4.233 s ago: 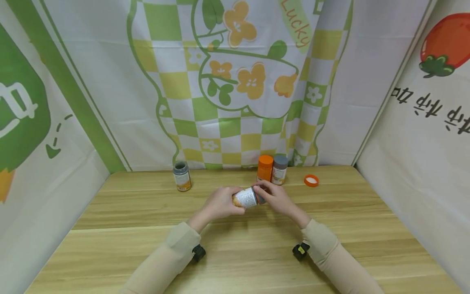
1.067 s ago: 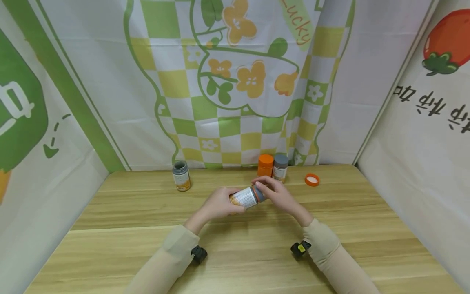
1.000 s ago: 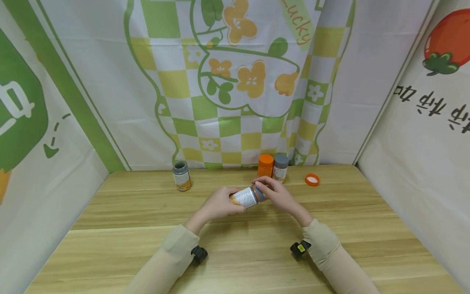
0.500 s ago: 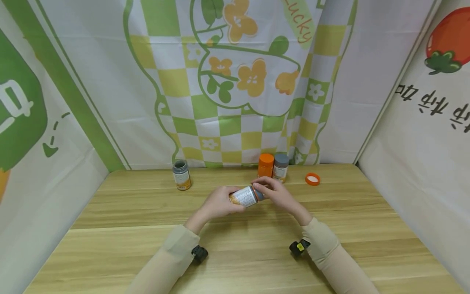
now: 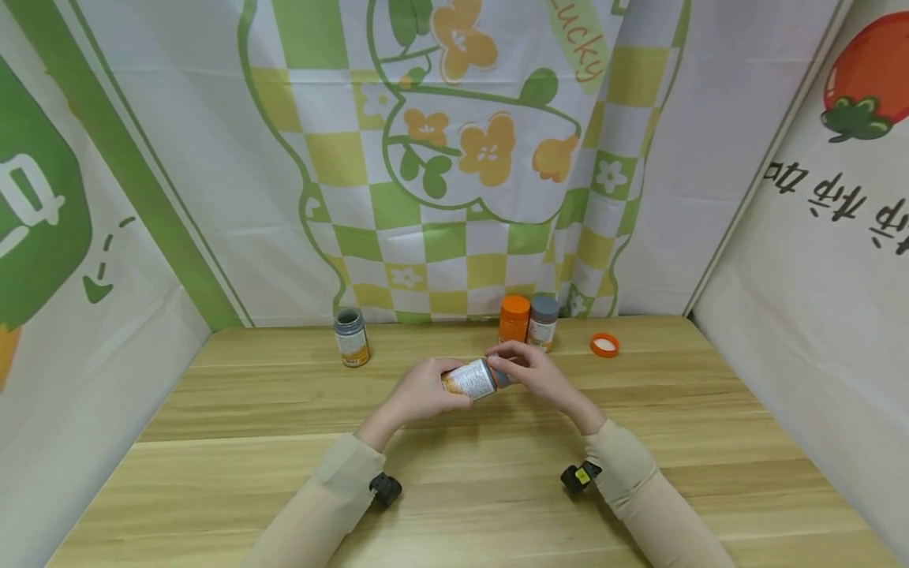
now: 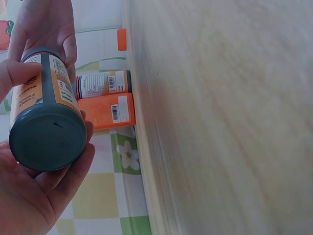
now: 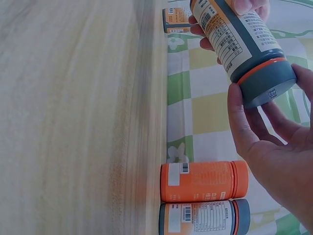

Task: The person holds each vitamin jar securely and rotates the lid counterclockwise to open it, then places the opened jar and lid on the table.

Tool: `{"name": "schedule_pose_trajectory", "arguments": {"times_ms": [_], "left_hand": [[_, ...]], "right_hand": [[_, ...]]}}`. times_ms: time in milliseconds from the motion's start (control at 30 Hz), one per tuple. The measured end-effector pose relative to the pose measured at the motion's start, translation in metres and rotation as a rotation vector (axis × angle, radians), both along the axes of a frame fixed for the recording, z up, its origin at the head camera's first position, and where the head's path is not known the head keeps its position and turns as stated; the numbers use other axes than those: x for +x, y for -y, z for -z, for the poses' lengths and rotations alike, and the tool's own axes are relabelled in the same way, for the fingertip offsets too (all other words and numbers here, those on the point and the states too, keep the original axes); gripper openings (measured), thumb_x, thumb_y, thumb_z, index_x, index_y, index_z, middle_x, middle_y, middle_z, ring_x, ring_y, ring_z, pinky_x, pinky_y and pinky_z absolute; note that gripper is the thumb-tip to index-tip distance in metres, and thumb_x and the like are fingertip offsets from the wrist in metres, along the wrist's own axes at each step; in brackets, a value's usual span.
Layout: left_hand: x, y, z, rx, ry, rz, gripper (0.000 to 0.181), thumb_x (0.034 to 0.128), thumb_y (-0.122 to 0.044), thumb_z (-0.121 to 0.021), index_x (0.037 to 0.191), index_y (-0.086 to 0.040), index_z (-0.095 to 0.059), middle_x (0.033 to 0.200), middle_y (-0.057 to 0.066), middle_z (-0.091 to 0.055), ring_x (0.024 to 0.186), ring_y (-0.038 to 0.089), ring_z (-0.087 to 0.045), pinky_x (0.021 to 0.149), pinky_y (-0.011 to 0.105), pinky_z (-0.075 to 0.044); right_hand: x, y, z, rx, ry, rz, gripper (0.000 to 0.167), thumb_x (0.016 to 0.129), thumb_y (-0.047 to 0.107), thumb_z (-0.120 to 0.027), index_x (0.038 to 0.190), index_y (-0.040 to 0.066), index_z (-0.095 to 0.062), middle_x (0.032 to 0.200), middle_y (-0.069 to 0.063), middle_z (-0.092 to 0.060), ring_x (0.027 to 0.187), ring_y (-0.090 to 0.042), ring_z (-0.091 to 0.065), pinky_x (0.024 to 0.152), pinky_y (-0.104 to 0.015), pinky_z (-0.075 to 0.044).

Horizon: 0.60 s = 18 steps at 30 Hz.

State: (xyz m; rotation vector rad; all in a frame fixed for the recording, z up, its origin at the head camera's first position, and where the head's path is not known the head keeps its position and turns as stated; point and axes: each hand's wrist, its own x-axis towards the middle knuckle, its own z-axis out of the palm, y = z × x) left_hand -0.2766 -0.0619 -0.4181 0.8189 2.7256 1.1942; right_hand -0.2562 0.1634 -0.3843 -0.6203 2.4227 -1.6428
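One thumb (image 5: 507,367), on our right hand (image 5: 537,377), sits slightly farther along the cap (image 7: 266,84) than a second ago, pinching it; our left hand (image 5: 417,391) grips the bottle (image 5: 471,380), tilted above the table (image 5: 454,489). We judge the cap work unfinished.

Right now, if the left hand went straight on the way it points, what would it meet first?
Most likely the right hand, which grips the grey cap of the grey labelled bottle that the left hand holds; exact depth is hard to judge.
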Motion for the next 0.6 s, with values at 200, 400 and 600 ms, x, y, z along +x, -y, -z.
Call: {"name": "schedule_pose_trajectory", "arguments": {"times_ms": [200, 400, 600], "left_hand": [[0.000, 0.000, -0.001, -0.007, -0.019, 0.008, 0.050, 0.0683, -0.031, -0.075, 0.115, -0.015, -0.067, 0.083, -0.001, -0.066, 0.063, 0.012, -0.056, 0.052, 0.029, -0.048], [0.000, 0.000, 0.000, -0.008, -0.016, 0.011, 0.049, 0.0682, -0.031, -0.075, 0.114, -0.016, -0.067, 0.082, -0.002, -0.066, 0.062, 0.012, -0.056, 0.051, 0.029, -0.048], [0.000, 0.000, 0.000, -0.007, -0.009, 0.012, 0.049, 0.0685, -0.031, -0.074, 0.114, -0.016, -0.067, 0.082, -0.001, -0.066, 0.062, 0.012, -0.056, 0.051, 0.029, -0.049]], "right_hand": [[-0.002, -0.002, 0.002, 0.002, 0.007, -0.015, 0.036, 0.096, 0.017, -0.052, 0.127, -0.003, -0.054, 0.119, -0.022, -0.058, 0.095, -0.020, -0.060, 0.080, -0.040, -0.053], [-0.017, -0.008, 0.021, -0.015, -0.016, -0.039, 0.035, 0.096, 0.014, -0.053, 0.127, -0.001, -0.055, 0.123, -0.022, -0.056, 0.098, -0.023, -0.060, 0.082, -0.046, -0.052], [-0.019, -0.010, 0.025, -0.027, -0.071, -0.056, 0.032, 0.094, 0.015, -0.058, 0.124, 0.005, -0.058, 0.122, -0.017, -0.058, 0.105, -0.027, -0.058, 0.082, -0.036, -0.051]]}}
